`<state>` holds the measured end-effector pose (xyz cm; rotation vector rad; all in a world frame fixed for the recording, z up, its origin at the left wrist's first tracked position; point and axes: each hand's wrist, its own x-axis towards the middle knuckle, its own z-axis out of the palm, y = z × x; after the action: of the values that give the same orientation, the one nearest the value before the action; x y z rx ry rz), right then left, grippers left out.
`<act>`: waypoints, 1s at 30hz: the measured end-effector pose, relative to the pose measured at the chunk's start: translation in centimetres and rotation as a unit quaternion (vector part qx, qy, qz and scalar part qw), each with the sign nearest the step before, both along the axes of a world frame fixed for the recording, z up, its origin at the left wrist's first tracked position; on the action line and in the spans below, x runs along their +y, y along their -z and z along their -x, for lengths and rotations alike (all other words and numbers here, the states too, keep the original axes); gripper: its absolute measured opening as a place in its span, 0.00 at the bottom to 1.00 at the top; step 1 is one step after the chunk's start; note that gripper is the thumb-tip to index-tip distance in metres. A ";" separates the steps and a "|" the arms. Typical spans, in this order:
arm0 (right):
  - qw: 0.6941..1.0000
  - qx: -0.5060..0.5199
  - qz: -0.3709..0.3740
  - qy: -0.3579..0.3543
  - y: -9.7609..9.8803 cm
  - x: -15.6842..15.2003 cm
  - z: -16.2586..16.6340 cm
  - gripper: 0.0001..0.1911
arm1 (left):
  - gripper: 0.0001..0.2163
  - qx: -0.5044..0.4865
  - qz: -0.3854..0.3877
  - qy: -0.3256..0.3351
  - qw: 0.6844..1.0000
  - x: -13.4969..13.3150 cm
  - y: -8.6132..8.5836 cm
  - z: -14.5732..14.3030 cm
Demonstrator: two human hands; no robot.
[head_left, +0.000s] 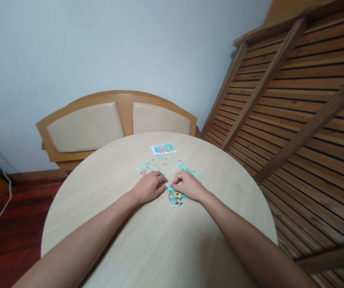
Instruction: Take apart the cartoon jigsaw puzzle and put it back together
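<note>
A partly joined jigsaw puzzle [176, 197] lies flat on the table, showing a yellow square cartoon figure and a smaller figure on teal. At its upper left edge, my left hand [152, 186] has its thumb and fingers closed around a small pale jigsaw piece [168, 185]. My right hand [187, 184] meets it from the other side, thumb and forefinger pinched at the same spot. The fingers partly hide the piece and the puzzle's upper part. Beyond both hands, loose jigsaw pieces [155, 164] in teal, pink and yellow lie scattered in an arc.
A picture card or leaflet [163, 149] with cartoon figures lies behind the loose pieces on the round wooden table [106, 192]. A padded headboard [85, 128] stands past the table's far edge. Wooden slats [280, 100] lean at the right. A white cable [9, 188] hangs at the left.
</note>
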<state>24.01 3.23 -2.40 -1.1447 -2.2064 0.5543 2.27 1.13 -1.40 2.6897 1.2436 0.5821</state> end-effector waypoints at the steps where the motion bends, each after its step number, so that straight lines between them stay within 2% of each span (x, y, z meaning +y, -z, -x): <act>1: 1.000 -0.006 -0.014 0.003 0.0 0.0 0.0 0.05 | 0.10 0.000 -0.001 0.001 1.000 0.0 0.0 0.0; 8: 0.999 -0.016 -0.036 -0.007 0.0 0.0 -0.3 0.05 | 0.10 0.002 0.001 0.000 1.000 0.0 0.0 0.0; 11: 0.999 -0.011 -0.039 0.009 -0.2 0.4 -0.6 0.02 | 0.11 -0.002 0.002 -0.002 1.000 0.0 0.0 0.0; 18: 0.984 -0.079 -0.080 0.141 0.3 1.9 -2.5 0.16 | 0.11 0.004 -0.001 -0.002 1.000 -0.2 -0.2 -0.1; 24: 0.975 -0.126 -0.066 0.170 0.8 2.8 -2.3 0.26 | 0.11 0.007 -0.005 -0.007 1.000 -0.3 -0.2 -0.2; 30: 0.973 -0.145 -0.065 0.169 0.8 2.9 -2.0 0.19 | 0.11 0.000 -0.009 -0.007 1.000 -0.3 -0.1 -0.4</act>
<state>26.04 6.15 -3.21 -1.5677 -2.1743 0.1010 2.64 0.79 -1.27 2.6978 1.2630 0.5988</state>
